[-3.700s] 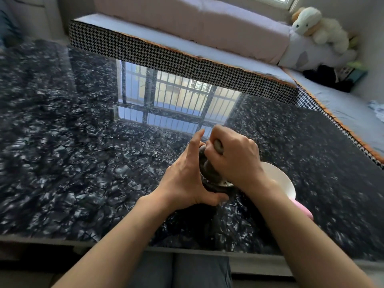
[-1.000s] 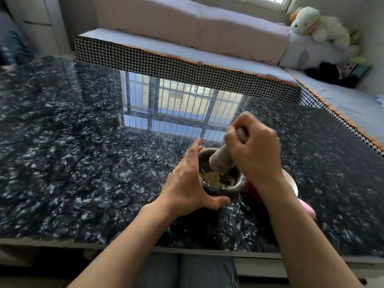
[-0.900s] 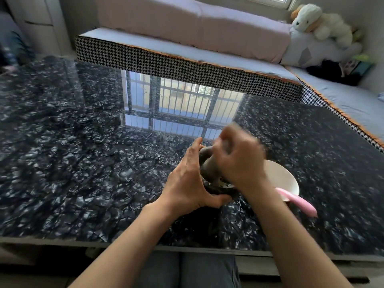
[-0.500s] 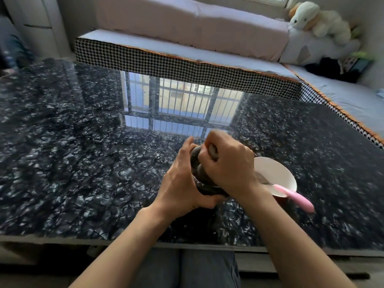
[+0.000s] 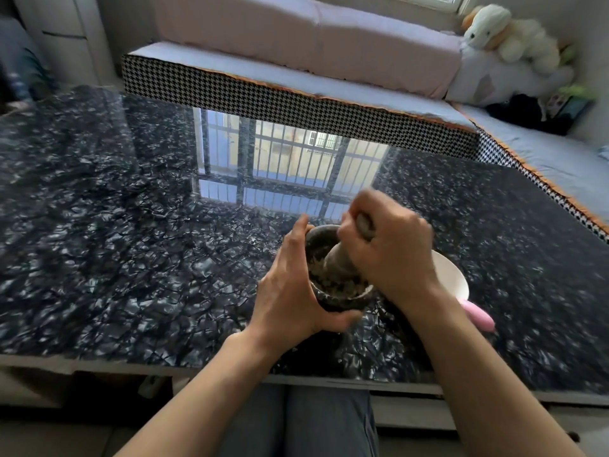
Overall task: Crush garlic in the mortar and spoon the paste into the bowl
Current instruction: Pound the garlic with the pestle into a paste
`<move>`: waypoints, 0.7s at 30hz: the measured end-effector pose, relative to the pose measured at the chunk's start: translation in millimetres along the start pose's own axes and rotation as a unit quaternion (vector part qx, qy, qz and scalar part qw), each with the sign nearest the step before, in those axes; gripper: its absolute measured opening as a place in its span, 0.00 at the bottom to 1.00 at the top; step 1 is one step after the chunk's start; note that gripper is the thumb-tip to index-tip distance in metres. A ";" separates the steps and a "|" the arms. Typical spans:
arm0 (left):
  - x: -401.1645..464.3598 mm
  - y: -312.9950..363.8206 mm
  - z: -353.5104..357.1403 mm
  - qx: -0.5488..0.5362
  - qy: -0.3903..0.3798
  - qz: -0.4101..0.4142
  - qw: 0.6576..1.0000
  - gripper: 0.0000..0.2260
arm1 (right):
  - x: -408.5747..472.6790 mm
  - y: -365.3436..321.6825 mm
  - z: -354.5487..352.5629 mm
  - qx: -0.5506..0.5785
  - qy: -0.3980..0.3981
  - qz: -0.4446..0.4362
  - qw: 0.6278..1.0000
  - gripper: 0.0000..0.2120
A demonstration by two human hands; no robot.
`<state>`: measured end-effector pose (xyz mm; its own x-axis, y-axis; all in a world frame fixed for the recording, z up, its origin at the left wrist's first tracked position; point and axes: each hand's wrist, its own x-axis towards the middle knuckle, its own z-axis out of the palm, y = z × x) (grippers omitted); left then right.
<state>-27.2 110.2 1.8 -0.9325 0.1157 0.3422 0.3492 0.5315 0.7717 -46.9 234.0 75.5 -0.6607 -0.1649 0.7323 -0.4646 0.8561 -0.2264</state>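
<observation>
A dark stone mortar (image 5: 342,300) stands on the glossy black table, with pale crushed garlic (image 5: 339,285) inside. My left hand (image 5: 290,291) grips the mortar's left side, thumb curled under its front. My right hand (image 5: 392,255) grips a grey stone pestle (image 5: 339,258), whose lower end sits in the garlic and whose top pokes out of my fist. A white bowl (image 5: 453,278) stands just right of the mortar, half hidden by my right wrist. A pink spoon handle (image 5: 478,315) juts from the bowl toward the front right.
The black marbled table (image 5: 131,242) mirrors a barred window at its middle. A houndstooth-edged sofa (image 5: 296,90) runs along the far side and the right. A plush toy (image 5: 507,37) lies at the back right. My knees show below the table's front edge.
My right hand has lifted a little with the pestle, so the garlic in the mortar shows again. My left hand still grips the mortar in the same place.
</observation>
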 end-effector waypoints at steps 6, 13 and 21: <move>5.9 2.0 -0.2 -0.003 -0.016 -0.012 1.000 0.58 | -1.8 -3.6 13.6 -0.020 -0.055 0.005 0.998 0.07; 16.0 -3.1 -1.9 -0.009 -0.068 -0.011 0.998 0.59 | 27.1 14.0 -2.1 0.057 -0.054 0.067 0.995 0.07; 16.6 -4.8 -4.3 -0.020 -0.079 0.006 0.997 0.58 | 17.4 6.6 14.9 0.003 -0.155 0.013 0.988 0.08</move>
<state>-44.0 106.0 6.2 -0.9298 0.2546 0.2657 0.3615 0.4965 0.7892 -70.2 229.5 77.2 -0.8209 -0.2868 0.4939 -0.4488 0.8588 -0.2472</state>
